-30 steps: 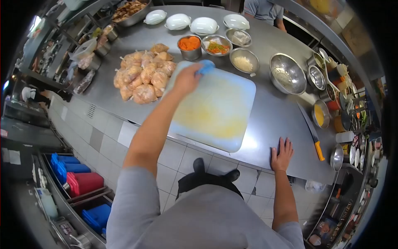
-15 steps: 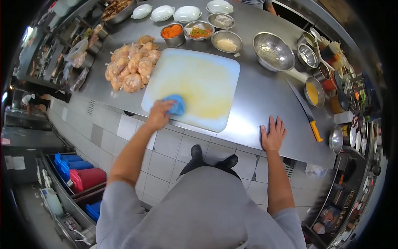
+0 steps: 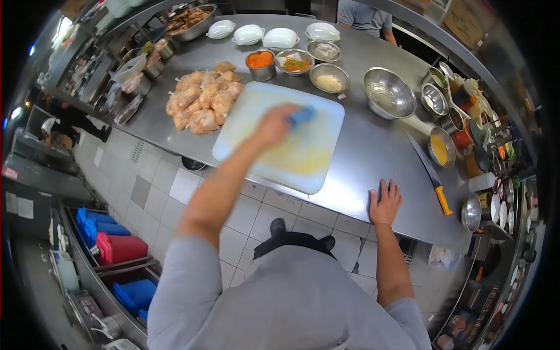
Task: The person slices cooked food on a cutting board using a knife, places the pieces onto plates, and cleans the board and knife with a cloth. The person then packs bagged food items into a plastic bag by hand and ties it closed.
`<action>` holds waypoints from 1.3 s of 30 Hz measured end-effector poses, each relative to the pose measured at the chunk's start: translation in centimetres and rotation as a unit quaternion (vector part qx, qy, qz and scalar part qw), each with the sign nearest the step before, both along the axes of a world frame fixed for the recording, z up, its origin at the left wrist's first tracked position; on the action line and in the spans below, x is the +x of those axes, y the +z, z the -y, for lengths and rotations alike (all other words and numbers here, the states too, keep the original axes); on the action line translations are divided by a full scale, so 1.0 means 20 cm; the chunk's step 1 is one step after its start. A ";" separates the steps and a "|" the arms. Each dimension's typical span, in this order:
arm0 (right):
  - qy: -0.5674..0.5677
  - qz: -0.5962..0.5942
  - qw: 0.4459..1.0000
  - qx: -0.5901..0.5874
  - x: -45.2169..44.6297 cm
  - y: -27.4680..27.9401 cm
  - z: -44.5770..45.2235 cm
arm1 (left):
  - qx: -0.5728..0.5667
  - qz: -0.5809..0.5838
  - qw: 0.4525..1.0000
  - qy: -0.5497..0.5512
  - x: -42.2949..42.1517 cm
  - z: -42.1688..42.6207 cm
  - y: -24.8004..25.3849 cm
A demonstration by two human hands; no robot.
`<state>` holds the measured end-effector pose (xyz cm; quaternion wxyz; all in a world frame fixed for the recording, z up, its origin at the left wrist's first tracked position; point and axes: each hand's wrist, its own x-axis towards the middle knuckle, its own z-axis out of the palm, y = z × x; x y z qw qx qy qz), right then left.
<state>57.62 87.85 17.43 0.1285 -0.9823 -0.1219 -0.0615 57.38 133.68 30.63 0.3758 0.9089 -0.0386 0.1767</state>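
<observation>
My left hand point(image 3: 275, 125), a little blurred by motion, is closed on a blue cloth point(image 3: 301, 116) over the upper part of a white cutting board point(image 3: 239, 149). Yellowish stains mark the board's surface. Flat on the steel counter point(image 3: 361, 166), near its front edge, lies my right hand point(image 3: 385, 204) with fingers spread and nothing in it. To its right rests a long knife point(image 3: 430, 170) with a yellow handle. Bagged pieces of raw meat point(image 3: 204, 99) are heaped at the board's left side.
Behind the board stand a tin of orange food point(image 3: 261, 65), a bowl of cut vegetables point(image 3: 293, 62) and a bowl of white bits point(image 3: 329, 78). A large metal bowl point(image 3: 389, 93) and a bowl of yellow liquid point(image 3: 441, 147) stand rightward. Another person point(image 3: 367, 20) is across the counter.
My left hand has moved the blue cloth from the board's lower left up toward its upper middle. My right hand stays on the counter. The view has shifted slightly.
</observation>
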 end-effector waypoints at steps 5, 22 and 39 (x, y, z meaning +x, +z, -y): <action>-0.015 -0.007 1.000 -0.002 0.03 0.02 -0.02 | 0.131 -0.250 0.940 0.190 0.32 -0.75 0.01; -0.023 0.013 0.997 0.069 0.02 0.00 0.08 | -0.172 -0.227 0.946 -0.158 -0.59 0.59 -0.20; -0.076 0.164 0.918 0.353 0.03 -0.09 0.22 | 0.162 -0.016 0.972 -0.171 0.39 1.93 -0.72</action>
